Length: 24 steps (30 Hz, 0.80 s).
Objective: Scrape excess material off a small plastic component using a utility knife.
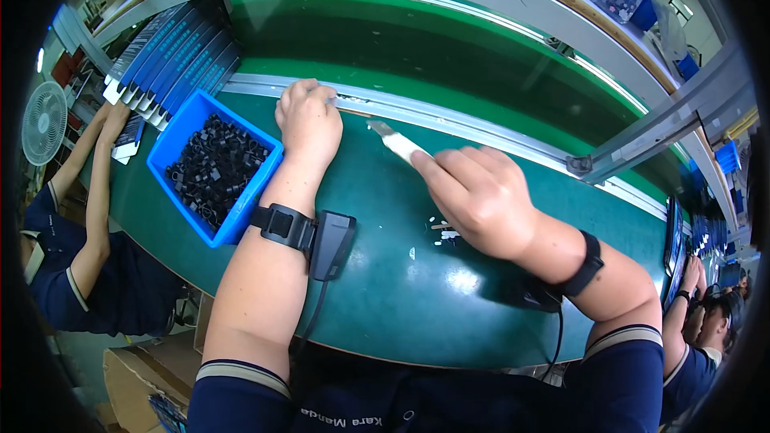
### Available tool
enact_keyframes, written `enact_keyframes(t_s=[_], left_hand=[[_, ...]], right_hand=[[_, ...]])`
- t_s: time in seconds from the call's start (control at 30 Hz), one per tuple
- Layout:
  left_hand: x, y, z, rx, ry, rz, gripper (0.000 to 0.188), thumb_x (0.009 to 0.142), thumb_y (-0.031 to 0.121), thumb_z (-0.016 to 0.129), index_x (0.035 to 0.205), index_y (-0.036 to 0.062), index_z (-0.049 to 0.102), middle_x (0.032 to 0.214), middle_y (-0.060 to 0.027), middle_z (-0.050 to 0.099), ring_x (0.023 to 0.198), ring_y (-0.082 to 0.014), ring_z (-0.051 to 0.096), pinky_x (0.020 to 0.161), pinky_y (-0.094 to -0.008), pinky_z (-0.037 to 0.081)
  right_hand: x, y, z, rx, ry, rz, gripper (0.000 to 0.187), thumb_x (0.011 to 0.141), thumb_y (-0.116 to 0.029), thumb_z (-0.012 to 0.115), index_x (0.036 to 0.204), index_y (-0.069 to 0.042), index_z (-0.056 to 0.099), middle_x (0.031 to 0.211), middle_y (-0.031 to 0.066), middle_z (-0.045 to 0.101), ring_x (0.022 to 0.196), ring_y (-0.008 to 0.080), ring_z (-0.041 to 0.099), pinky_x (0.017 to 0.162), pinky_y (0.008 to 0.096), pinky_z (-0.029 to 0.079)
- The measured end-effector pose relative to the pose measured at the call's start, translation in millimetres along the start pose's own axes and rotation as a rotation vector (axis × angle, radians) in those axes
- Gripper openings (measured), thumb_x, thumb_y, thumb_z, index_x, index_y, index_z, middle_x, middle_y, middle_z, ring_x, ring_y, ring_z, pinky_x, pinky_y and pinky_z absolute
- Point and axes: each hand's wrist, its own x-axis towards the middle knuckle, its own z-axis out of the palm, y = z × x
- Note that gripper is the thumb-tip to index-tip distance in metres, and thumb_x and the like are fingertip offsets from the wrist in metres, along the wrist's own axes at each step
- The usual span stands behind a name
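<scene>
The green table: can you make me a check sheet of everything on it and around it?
Surface: green table, glossy, with a metal rail along the far side.
Job's things: white flat tool with a metal tip, held in the right hand; left hand rests its fingers on the rail.
Clutter: small white bits; blue bin of black parts; row of blue boxes.
Hands: both closed.
Cables: wrist band device with a black cable.
Surroundings: co-worker's arms on the left, fan.
</scene>
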Motion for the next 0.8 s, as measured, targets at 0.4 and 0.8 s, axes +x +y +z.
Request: enact_keyframes(t_s=[0.4,0.8], left_hand=[[1,7,-2,0.095,-0.086,0.038,0.021,0.078,0.006,0.055,0.094,0.0096,0.067,0.118,-0.0157,0.052,0.119,-0.0316,0.042,0.101,-0.0463,0.031],[-2,2,1,0.071,-0.067,0.03,0.021,0.077,0.005,0.055,0.094,0.0132,0.066,0.117,-0.0135,0.052,0.117,-0.0309,0.044,0.1,-0.0453,0.031]], right_hand=[[-52,-18,-56,0.153,-0.068,0.161,0.023,0.072,-0.001,0.064,0.096,0.001,0.064,0.071,0.0069,0.055,0.056,0.021,0.052,0.049,0.0323,0.042],[21,40,21,0.247,0.105,0.346,0.015,0.076,-0.002,0.065,0.09,-0.002,0.069,0.076,0.0131,0.061,0.067,0.0298,0.061,0.062,0.0364,0.049]])
